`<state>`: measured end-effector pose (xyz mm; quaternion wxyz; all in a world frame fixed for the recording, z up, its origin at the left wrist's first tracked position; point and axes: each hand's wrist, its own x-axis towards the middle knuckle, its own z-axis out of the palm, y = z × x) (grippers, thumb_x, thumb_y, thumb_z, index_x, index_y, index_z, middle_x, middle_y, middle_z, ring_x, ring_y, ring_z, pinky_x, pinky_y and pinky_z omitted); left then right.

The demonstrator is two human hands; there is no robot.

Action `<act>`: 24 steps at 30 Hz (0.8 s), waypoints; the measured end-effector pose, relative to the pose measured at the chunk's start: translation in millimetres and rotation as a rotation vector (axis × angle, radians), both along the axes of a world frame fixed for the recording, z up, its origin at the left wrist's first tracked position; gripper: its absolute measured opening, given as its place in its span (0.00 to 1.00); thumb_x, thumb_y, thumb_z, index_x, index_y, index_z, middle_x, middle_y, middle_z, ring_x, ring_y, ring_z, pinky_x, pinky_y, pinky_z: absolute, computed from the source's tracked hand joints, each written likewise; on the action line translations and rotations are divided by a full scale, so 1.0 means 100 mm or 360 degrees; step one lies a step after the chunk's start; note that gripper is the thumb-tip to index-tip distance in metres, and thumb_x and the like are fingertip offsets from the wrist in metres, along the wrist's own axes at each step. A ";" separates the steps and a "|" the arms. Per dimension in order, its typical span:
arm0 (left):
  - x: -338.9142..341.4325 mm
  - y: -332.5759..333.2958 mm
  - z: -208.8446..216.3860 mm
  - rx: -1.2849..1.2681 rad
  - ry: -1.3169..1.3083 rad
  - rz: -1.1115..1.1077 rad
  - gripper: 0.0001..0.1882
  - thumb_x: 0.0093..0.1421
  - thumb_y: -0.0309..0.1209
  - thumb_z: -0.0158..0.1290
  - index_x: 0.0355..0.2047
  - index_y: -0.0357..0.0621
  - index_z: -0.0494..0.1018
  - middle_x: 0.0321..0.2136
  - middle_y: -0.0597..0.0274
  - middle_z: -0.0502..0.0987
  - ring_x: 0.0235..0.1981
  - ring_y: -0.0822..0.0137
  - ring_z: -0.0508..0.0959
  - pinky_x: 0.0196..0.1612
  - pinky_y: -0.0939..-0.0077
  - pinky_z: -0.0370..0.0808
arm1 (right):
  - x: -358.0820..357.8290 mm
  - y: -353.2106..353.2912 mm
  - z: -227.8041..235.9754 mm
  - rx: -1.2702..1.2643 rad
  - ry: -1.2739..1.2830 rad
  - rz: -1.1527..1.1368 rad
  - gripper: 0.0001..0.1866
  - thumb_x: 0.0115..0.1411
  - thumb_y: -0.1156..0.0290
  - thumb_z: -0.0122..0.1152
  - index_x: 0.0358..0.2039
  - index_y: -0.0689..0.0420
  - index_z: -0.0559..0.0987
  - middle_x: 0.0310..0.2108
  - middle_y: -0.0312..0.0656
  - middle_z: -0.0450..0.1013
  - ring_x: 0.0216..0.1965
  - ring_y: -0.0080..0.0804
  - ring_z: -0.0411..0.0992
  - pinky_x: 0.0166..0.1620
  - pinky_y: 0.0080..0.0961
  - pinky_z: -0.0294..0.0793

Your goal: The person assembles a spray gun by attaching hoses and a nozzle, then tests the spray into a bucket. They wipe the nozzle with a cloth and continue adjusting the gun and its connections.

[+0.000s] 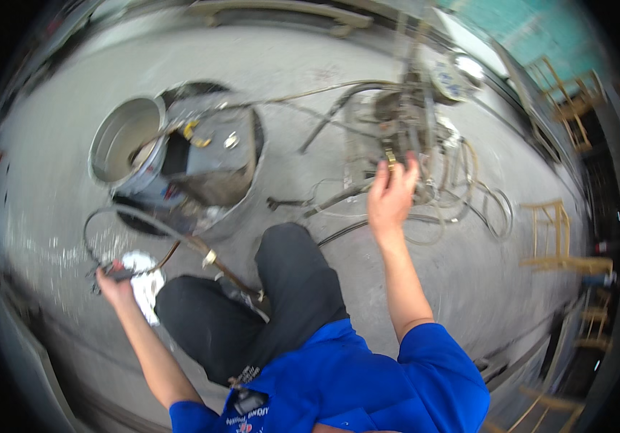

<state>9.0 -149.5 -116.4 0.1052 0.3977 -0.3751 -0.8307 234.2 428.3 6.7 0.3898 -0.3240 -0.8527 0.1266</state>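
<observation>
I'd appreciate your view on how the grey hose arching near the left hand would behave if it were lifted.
The grey hose would probably bend yet feel springy, since it holds a broad arch. Lifting one part might drag the rest, as it runs on toward the knees. The pale band around it may catch slightly.

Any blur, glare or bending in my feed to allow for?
Head view: smearing blur softens the right hand and the hose-draped machine; head view: white glints streak the floor at left; head view: fisheye bends the pale beam up top.
</observation>
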 end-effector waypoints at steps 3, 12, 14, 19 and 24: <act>0.46 -0.24 -0.69 -0.0015 -0.0066 -0.0307 0.19 0.61 0.40 0.49 0.46 0.39 0.66 0.42 0.47 0.72 0.41 0.54 0.75 0.45 0.53 0.75 | -0.07 0.06 -0.07 0.0089 -0.0126 0.0146 0.14 0.67 0.64 0.51 0.40 0.63 0.77 0.62 0.66 0.57 0.63 0.61 0.58 0.64 0.47 0.57; 0.89 0.35 -1.51 0.0682 -0.0266 -0.0013 0.29 0.67 0.55 0.44 0.32 0.34 0.65 0.35 0.47 0.72 0.38 0.53 0.77 0.43 0.54 0.77 | 0.01 0.34 0.00 -0.0765 0.0060 0.0294 0.17 0.69 0.58 0.52 0.41 0.61 0.76 0.34 0.36 0.66 0.23 0.18 0.63 0.25 0.16 0.65; 0.88 0.37 -1.58 0.0690 -0.0275 0.0043 0.29 0.67 0.54 0.44 0.31 0.34 0.65 0.35 0.46 0.73 0.39 0.53 0.77 0.43 0.54 0.77 | 0.11 0.27 0.12 -0.0857 0.0079 0.0283 0.15 0.69 0.58 0.52 0.42 0.58 0.76 0.30 0.32 0.66 0.22 0.15 0.61 0.24 0.15 0.62; 0.81 0.22 -2.03 0.0582 -0.0267 -0.0091 0.24 0.67 0.49 0.46 0.39 0.36 0.67 0.40 0.43 0.74 0.44 0.47 0.76 0.48 0.44 0.74 | 0.38 0.11 0.71 -0.1043 0.0328 0.0438 0.15 0.69 0.60 0.52 0.42 0.60 0.75 0.28 0.32 0.68 0.21 0.14 0.60 0.23 0.16 0.62; 0.67 0.00 -2.45 0.0486 -0.0286 -0.0338 0.23 0.67 0.47 0.46 0.43 0.35 0.66 0.43 0.41 0.73 0.47 0.46 0.75 0.51 0.43 0.72 | 0.85 0.18 1.32 -0.0900 0.0549 0.0322 0.12 0.69 0.64 0.53 0.41 0.61 0.75 0.30 0.34 0.71 0.21 0.16 0.61 0.23 0.17 0.61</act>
